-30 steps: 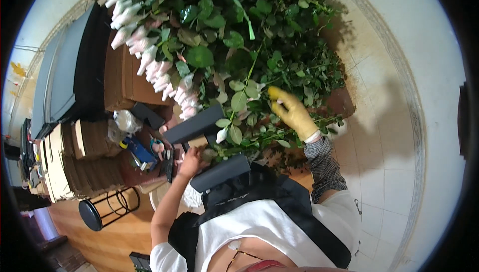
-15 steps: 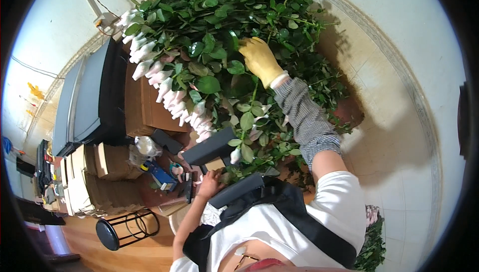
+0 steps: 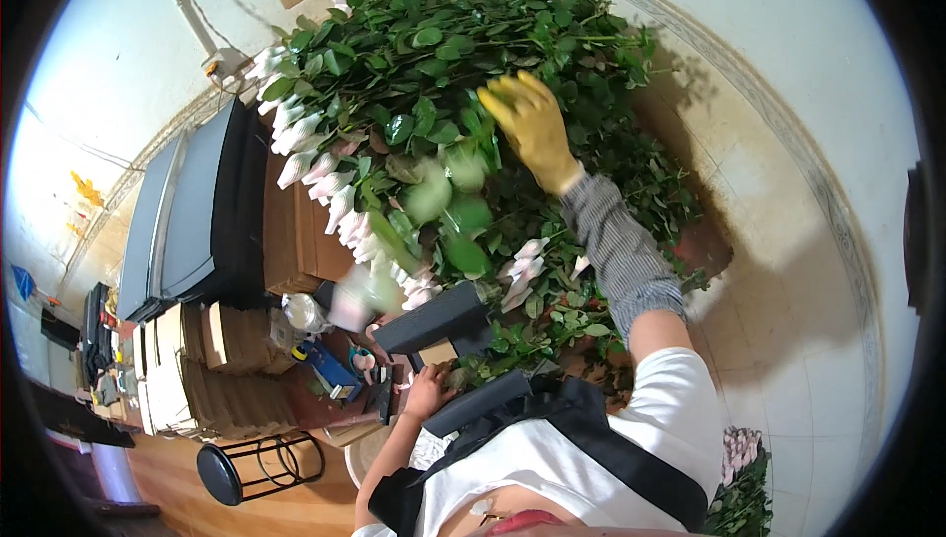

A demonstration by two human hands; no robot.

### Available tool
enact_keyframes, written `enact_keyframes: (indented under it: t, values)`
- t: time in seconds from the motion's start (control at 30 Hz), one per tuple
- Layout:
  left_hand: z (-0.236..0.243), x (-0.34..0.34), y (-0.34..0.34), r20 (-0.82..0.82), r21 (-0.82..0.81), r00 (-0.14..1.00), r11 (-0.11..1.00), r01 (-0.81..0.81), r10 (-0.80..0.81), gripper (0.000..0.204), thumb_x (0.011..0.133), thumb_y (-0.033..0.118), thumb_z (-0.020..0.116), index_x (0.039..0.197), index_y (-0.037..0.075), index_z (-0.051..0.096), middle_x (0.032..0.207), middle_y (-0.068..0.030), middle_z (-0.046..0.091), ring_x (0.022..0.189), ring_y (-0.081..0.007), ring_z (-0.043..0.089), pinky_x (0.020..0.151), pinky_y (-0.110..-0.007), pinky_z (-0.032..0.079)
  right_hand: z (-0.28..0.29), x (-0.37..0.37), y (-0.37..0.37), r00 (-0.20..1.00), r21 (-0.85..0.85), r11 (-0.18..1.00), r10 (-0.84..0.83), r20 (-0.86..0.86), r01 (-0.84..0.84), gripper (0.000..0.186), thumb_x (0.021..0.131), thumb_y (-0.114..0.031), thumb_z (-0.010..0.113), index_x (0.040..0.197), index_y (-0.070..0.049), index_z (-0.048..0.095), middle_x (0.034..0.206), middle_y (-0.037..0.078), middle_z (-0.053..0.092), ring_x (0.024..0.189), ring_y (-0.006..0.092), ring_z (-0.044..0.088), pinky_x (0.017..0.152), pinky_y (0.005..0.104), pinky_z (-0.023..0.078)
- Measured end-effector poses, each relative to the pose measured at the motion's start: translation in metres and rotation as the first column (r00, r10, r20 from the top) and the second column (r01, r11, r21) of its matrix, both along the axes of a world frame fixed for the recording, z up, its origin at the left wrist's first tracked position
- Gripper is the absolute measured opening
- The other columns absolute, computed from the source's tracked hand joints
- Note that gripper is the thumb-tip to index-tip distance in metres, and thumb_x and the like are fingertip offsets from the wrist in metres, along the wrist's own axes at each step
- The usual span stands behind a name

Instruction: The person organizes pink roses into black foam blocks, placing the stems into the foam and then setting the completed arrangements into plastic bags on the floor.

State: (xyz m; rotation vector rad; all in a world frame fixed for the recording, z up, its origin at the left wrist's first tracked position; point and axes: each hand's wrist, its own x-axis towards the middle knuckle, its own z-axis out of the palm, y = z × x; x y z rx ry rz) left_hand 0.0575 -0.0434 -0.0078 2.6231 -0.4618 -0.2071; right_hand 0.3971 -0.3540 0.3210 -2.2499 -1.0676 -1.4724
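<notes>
My right hand [image 3: 532, 133], in a yellow glove with a grey knitted sleeve, is raised over a large heap of leafy rose stems [image 3: 453, 44]. It grips the upper part of a rose stem; the leaves and pale pink head of this rose [image 3: 365, 296] hang down to the left, smeared by motion. My bare left hand [image 3: 427, 391] is low, at the tan block between two dark padded pieces [image 3: 434, 318] of a stand. Its fingers are bent, and whatever they hold is hidden. Several white-netted rose heads [image 3: 340, 207] line the heap's left edge.
Left of the heap stand a large grey-black box-shaped thing [image 3: 207, 202] and cardboard stacks [image 3: 217, 379]. A blue box [image 3: 330, 368] and small tools lie near my left hand. A black stool [image 3: 222, 473] is at lower left. More bundled roses [image 3: 739, 478] are at lower right.
My right hand has lifted slightly and moved right. The rose below it has swung left and now blurs. The whole view has shifted a little; my left hand stays by the stand.
</notes>
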Motion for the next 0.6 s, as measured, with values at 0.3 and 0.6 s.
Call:
enact_keyframes:
  t: [0.3, 0.6]
  values:
    - [0.013, 0.002, -0.008, -0.026, 0.005, 1.000, 1.000, -0.002, 0.002, 0.062, 0.078, 0.031, 0.077, 0.132, 0.005, 0.059, 0.117, -0.0149, 0.057, 0.111, -0.0361, 0.056, 0.096, -0.045, 0.047, 0.069, 0.182, 0.080, 0.878, 0.087, 0.883, -0.439, -0.193, 0.461, 0.026, 0.075, -0.016, 0.072, 0.102, -0.017, 0.074, 0.082, 0.008, 0.070, 0.081, 0.0284, 0.069, 0.074, 0.0400, 0.052]
    - [0.014, -0.011, -0.005, -0.120, 0.041, 0.991, 0.997, -0.061, 0.065, 0.066, 0.079, 0.032, 0.077, 0.138, 0.009, 0.056, 0.122, -0.0149, 0.057, 0.112, -0.0368, 0.057, 0.097, -0.044, 0.048, 0.066, 0.192, 0.092, 0.862, -0.266, 0.873, -0.466, -0.200, 0.410, 0.031, 0.091, -0.012, 0.059, 0.117, -0.026, 0.070, 0.084, 0.005, 0.071, 0.079, 0.0244, 0.071, 0.065, 0.0384, 0.055]
